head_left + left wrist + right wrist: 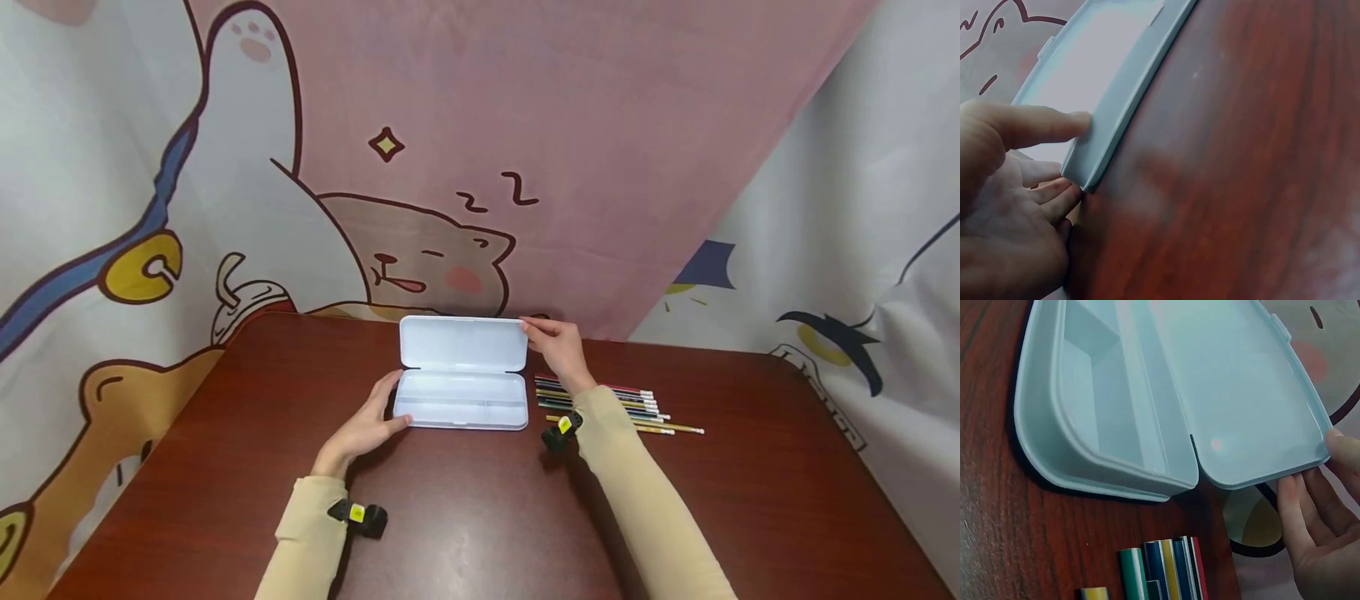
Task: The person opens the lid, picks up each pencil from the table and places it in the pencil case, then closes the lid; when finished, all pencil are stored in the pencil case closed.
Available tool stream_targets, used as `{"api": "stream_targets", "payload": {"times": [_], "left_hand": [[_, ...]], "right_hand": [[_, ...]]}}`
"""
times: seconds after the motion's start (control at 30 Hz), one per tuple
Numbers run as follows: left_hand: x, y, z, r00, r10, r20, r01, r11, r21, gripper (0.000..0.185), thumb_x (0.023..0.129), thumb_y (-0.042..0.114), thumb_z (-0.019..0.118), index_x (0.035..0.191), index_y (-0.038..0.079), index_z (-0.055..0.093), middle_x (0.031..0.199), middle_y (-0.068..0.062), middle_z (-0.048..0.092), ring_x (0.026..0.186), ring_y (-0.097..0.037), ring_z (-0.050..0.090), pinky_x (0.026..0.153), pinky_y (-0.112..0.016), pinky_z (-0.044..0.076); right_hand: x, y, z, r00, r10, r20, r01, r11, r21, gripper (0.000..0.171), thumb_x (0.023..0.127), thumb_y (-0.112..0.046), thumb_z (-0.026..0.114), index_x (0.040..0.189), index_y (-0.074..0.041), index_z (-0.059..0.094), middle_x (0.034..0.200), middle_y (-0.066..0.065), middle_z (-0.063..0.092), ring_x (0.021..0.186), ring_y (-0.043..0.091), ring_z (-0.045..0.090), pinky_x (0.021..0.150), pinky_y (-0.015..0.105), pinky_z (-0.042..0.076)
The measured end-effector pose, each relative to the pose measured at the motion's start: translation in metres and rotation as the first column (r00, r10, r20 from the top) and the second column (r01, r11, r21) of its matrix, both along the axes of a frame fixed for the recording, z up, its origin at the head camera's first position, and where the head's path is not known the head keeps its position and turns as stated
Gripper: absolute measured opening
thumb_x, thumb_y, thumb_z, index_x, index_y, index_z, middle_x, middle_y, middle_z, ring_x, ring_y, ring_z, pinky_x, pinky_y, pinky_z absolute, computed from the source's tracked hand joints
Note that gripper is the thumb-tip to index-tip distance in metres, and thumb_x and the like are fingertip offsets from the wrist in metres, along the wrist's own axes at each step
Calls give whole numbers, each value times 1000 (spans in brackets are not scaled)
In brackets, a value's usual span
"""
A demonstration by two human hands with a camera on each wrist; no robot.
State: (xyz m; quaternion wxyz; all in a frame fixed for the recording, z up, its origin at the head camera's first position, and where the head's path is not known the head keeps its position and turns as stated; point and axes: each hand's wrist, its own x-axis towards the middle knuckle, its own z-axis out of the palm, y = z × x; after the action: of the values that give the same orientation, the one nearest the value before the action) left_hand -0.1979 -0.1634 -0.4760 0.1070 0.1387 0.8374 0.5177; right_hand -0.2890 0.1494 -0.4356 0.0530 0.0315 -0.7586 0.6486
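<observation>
1. Fingers (1304, 506) of the right hand (558, 350) are pinched on the far right corner of the pencil case's lid (461, 343), which is held raised.
2. Fingers (1041, 125) of the left hand (363, 429) are laid nearly straight against the tray's (461, 404) left end; nothing is gripped.
3. The pencil case is set mid-counter (480, 517), with pencils (615, 404) lined up just beside it on the right.
4. The tray is best kept braced so the lid can be swung without the case being slid.
</observation>
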Motion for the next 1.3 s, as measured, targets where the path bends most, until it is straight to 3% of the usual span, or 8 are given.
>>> {"api": "stream_targets", "payload": {"times": [0.13, 0.27, 0.47, 0.8, 1.03, 1.17, 1.3], "left_hand": [[-1, 0, 0, 1000, -27, 16, 27, 1000, 5, 81, 89, 4, 60, 151, -4, 8, 156, -24, 1, 143, -37, 2, 112, -57, 5], [-1, 0, 2, 999, -15, 49, 16, 1000, -16, 83, 87, 8, 61, 152, -1, 9, 157, -24, 6, 142, -39, 4, 110, -60, 7], [-2, 3, 3, 997, 11, 76, -7, 999, -48, 85, 86, 11, 60, 154, 4, 10, 157, -21, 7, 143, -39, 5, 110, -60, 8], [-2, 4, 2, 996, -14, 84, 16, 1000, -23, 85, 89, 13, 59, 154, 4, 6, 158, -21, 4, 144, -35, 6, 112, -56, 9], [-2, 3, 5, 997, -25, 69, 29, 999, -46, 84, 90, 13, 59, 154, 1, 5, 158, -23, 2, 144, -37, 3, 112, -56, 6], [-3, 3, 6, 997, -39, 63, 41, 999, -36, 84, 90, 13, 59, 154, 0, 6, 158, -23, 3, 144, -36, 3, 112, -55, 6], [-3, -1, 5, 997, -50, 60, 52, 998, -35, 84, 91, 13, 60, 153, 0, 5, 159, -22, 2, 144, -36, 1, 112, -55, 6]], "right_hand": [[1, 2, -1, 1000, 1, 13, -1, 1000, -6, 30, 92, -13, 68, 115, 5, 68, 116, 18, 64, 99, 25, 64, 84, 37, 52], [6, 4, -2, 1000, 17, -4, -17, 1000, 5, 32, 91, -16, 69, 116, 4, 68, 117, 17, 65, 101, 27, 65, 86, 38, 52], [19, 10, -3, 999, -15, -37, 16, 999, 45, 34, 91, -25, 70, 116, -3, 70, 116, 12, 67, 100, 24, 65, 86, 30, 51], [43, 36, -7, 999, -49, -23, 50, 998, 37, 38, 88, -31, 72, 116, -5, 71, 114, 9, 69, 103, 14, 64, 88, 26, 48], [67, 53, 8, 999, -19, -36, 21, 997, 73, 33, 92, -18, 69, 117, 2, 68, 116, 17, 66, 100, 9, 64, 83, 18, 48], [83, 61, 20, 997, -25, -77, 39, 983, 182, 29, 93, -11, 66, 116, 6, 67, 115, 19, 66, 100, 9, 64, 82, 16, 47], [88, 81, 9, 995, -13, -101, 43, 952, 303, 29, 93, -16, 67, 116, 2, 69, 114, 14, 68, 105, 18, 63, 82, 15, 45]]}}
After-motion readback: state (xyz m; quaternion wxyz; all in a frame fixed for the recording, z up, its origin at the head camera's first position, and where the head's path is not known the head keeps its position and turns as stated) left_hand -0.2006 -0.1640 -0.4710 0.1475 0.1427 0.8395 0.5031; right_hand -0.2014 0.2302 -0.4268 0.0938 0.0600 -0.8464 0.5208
